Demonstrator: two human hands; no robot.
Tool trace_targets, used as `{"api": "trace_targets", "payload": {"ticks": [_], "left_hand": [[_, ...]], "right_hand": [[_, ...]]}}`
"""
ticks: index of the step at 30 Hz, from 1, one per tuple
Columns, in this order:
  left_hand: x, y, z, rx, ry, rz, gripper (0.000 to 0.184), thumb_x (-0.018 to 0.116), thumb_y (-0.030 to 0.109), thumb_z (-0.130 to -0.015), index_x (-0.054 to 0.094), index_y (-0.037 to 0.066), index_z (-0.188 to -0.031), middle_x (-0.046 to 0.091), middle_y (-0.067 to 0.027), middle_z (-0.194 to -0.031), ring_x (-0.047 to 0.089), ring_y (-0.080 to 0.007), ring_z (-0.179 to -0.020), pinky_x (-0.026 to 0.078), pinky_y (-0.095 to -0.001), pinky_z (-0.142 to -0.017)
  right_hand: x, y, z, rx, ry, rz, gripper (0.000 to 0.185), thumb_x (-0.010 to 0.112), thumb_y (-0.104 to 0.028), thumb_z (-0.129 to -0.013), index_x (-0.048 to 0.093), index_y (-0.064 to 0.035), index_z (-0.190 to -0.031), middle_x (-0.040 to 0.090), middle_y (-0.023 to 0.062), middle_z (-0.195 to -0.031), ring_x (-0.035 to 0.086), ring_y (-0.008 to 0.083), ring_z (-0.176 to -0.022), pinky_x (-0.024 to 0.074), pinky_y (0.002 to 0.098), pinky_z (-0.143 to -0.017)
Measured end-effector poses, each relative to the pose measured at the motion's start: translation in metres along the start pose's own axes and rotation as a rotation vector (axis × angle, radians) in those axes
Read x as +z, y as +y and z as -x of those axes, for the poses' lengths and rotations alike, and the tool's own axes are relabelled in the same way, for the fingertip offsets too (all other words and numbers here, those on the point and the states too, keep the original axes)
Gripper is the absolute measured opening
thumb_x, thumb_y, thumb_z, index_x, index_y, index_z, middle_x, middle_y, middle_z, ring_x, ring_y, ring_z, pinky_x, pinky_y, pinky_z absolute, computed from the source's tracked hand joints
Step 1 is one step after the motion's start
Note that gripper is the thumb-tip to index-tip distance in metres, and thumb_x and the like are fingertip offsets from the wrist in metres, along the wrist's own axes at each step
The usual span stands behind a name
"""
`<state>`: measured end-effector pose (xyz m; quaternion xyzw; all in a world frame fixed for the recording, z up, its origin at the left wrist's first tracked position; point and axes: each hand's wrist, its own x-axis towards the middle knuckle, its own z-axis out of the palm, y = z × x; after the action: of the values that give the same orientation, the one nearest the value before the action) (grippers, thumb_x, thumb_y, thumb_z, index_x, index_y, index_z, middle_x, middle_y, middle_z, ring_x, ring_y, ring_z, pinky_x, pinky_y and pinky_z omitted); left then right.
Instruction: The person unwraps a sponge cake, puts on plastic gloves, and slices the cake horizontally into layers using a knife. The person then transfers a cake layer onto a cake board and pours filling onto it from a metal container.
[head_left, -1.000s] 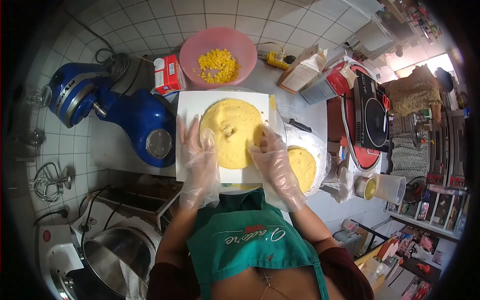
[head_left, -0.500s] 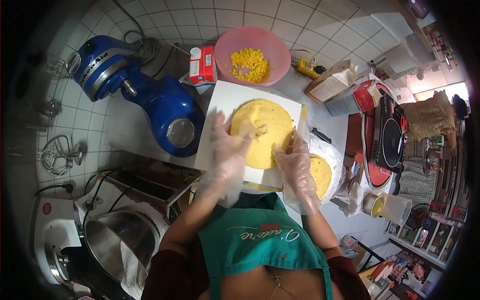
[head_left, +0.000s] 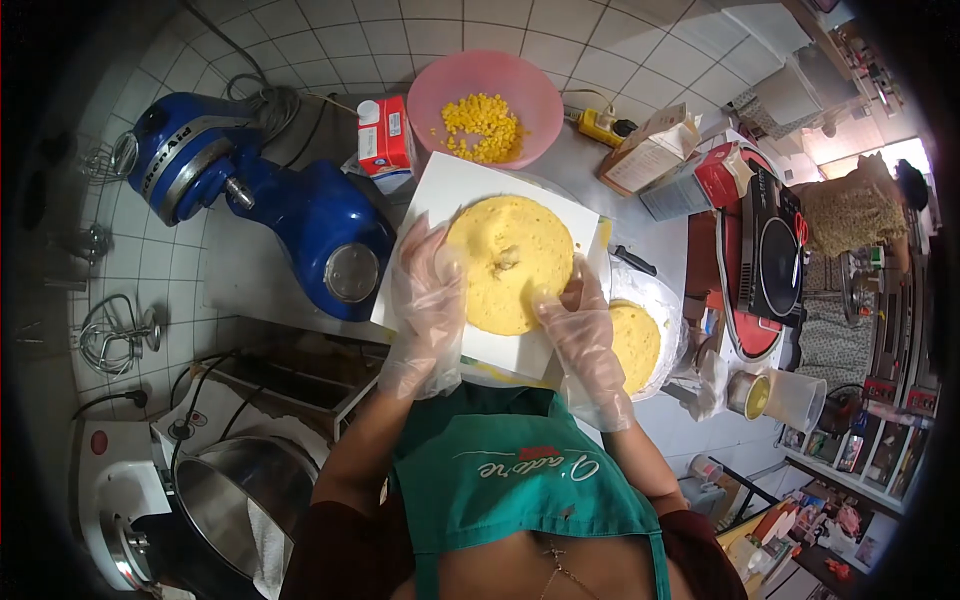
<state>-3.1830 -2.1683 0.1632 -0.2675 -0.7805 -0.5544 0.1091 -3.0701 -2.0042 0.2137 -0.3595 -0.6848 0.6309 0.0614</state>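
Note:
A round yellow sponge cake layer (head_left: 515, 240) with a small rough torn patch near its middle lies on a white square cake board (head_left: 450, 185). My left hand (head_left: 430, 300), in a clear plastic glove, rests at the cake's left side with its fingers stretched out. On the right, my gloved right hand (head_left: 585, 335) grips the cake's edge, thumb on top and fingers along the side. Another yellow sponge layer (head_left: 632, 345) sits on a white covered round surface to the right, partly behind my right hand.
Behind the board stand a pink bowl (head_left: 540, 90) of diced yellow fruit and a red-and-white carton (head_left: 384, 140). A blue stand mixer (head_left: 310, 220) is at left. A black-handled knife (head_left: 635, 260) lies at right, near a brown carton (head_left: 650, 155) and a black cooktop (head_left: 770, 240).
My left hand has moved from over the cake to its left side, fingers now clear instead of blurred. The board has turned slightly. My right hand stays at the cake's right edge.

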Motion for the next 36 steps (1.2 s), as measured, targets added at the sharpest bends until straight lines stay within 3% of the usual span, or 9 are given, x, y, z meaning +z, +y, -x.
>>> {"api": "trace_targets", "payload": {"ticks": [6,12,16,20,21,27,29,34,36], "left_hand": [[0.008,0.006,0.007,-0.077,0.012,0.164,0.047,0.065,0.017,-0.092,0.051,-0.001,-0.133,0.041,-0.0227,-0.146,0.043,-0.0362,-0.134,0.035,-0.0428,-0.112],[0.004,0.038,-0.004,0.127,-0.302,-0.483,0.048,0.072,0.025,-0.081,0.062,0.007,-0.125,0.034,-0.0267,-0.151,0.031,-0.0458,-0.140,0.028,-0.0534,-0.115],[0.011,0.038,0.003,0.026,-0.283,-0.499,0.044,0.073,0.026,-0.077,0.068,0.011,-0.118,0.036,-0.0266,-0.150,0.031,-0.0457,-0.140,0.026,-0.0553,-0.115],[0.008,0.016,0.020,0.008,-0.042,0.088,0.059,0.063,0.023,-0.091,0.043,0.003,-0.143,0.025,-0.0246,-0.156,0.028,-0.0454,-0.141,0.023,-0.0525,-0.116],[0.001,0.014,0.023,0.010,-0.039,0.189,0.070,0.057,0.019,-0.094,0.021,0.000,-0.151,0.017,-0.0239,-0.159,0.022,-0.0419,-0.145,0.020,-0.0496,-0.118],[0.009,0.013,0.051,-0.571,0.235,0.832,0.075,0.060,0.014,-0.092,0.016,0.001,-0.152,0.015,-0.0180,-0.161,0.017,-0.0357,-0.149,0.015,-0.0445,-0.121],[0.009,0.011,0.051,-0.585,0.275,1.014,0.077,0.061,0.013,-0.090,0.017,0.002,-0.152,0.015,-0.0179,-0.161,0.019,-0.0355,-0.149,0.016,-0.0442,-0.121],[-0.001,0.029,0.020,-0.255,0.209,0.907,0.079,0.064,0.016,-0.089,0.019,0.005,-0.154,0.023,-0.0201,-0.158,0.021,-0.0349,-0.148,0.022,-0.0466,-0.119],[-0.004,0.030,0.018,-0.127,0.078,0.513,0.073,0.064,0.020,-0.089,0.027,0.004,-0.150,0.028,-0.0230,-0.155,0.025,-0.0386,-0.145,0.023,-0.0500,-0.117]], "right_hand": [[0.005,0.004,0.013,0.029,-0.027,0.180,0.086,0.075,-0.013,-0.084,0.024,0.0037,-0.151,0.063,0.0120,-0.109,0.064,0.0176,-0.094,0.0533,0.0300,-0.079],[-0.024,-0.010,0.014,-0.035,0.073,0.375,0.076,0.073,-0.007,-0.085,0.029,0.0098,-0.146,0.054,0.0174,-0.118,0.065,0.0150,-0.087,0.0548,0.0275,-0.072],[-0.014,0.007,0.009,-0.142,0.017,0.300,0.069,0.072,-0.004,-0.084,0.039,0.0056,-0.144,0.054,0.0176,-0.116,0.064,0.0170,-0.085,0.0545,0.0280,-0.075],[-0.007,0.012,0.007,-0.076,-0.029,0.249,0.070,0.065,0.006,-0.084,0.033,0.0042,-0.146,0.058,0.0123,-0.113,0.061,0.0149,-0.095,0.0539,0.0283,-0.080],[-0.006,0.013,0.007,-0.060,-0.029,0.139,0.071,0.064,0.008,-0.084,0.031,0.0037,-0.147,0.058,0.0126,-0.115,0.061,0.0157,-0.098,0.0537,0.0283,-0.081],[0.002,0.026,0.016,-0.200,-0.050,0.011,0.074,0.067,0.004,-0.087,0.026,0.0048,-0.148,0.055,0.0188,-0.125,0.062,0.0228,-0.110,0.0549,0.0301,-0.088],[0.004,0.025,0.013,-0.168,-0.058,0.090,0.075,0.067,0.005,-0.087,0.024,0.0055,-0.149,0.052,0.0197,-0.128,0.061,0.0239,-0.114,0.0547,0.0306,-0.090],[0.007,0.027,0.012,-0.236,-0.025,0.301,0.075,0.069,0.006,-0.084,0.030,0.0036,-0.148,0.049,0.0197,-0.132,0.062,0.0220,-0.108,0.0557,0.0299,-0.088],[0.007,0.020,0.013,-0.255,-0.007,0.348,0.072,0.072,0.003,-0.083,0.035,0.0043,-0.145,0.050,0.0204,-0.129,0.063,0.0220,-0.103,0.0560,0.0298,-0.083]]}}
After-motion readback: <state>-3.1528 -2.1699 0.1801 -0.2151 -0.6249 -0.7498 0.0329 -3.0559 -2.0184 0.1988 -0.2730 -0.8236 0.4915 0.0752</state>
